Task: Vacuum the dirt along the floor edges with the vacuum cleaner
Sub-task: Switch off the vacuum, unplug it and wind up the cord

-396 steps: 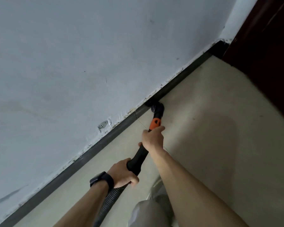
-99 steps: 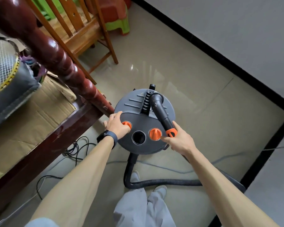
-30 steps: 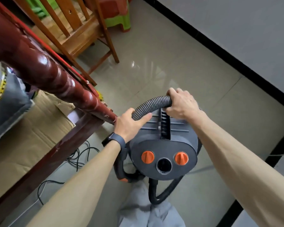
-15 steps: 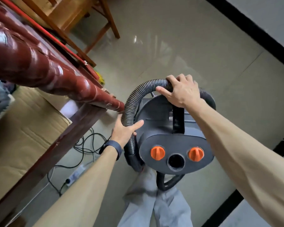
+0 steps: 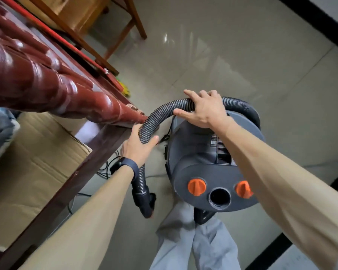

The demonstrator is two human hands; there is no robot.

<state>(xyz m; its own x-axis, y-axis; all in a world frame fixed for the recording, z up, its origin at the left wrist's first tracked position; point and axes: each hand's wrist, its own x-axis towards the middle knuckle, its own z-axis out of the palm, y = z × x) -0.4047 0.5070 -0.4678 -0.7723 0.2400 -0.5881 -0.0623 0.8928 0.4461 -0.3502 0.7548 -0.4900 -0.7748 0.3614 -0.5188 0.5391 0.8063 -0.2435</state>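
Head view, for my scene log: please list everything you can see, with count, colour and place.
vacuum: 1, grey, on floor, centre
hose: 1, black, ribbed, arched over vacuum's far side and down its left
knobs: 2, orange, vacuum's near face
rail: 1, dark red, glossy, left
cardboard: 1, brown, below rail
chair: 1, wooden, top left
cables: several, black, floor near left wrist
floor: beige tiles
skirting: black, top right
watch: 1, dark, left wrist
trousers: grey, bottom
left hand: grips hose, left of vacuum
right hand: grips hose above vacuum
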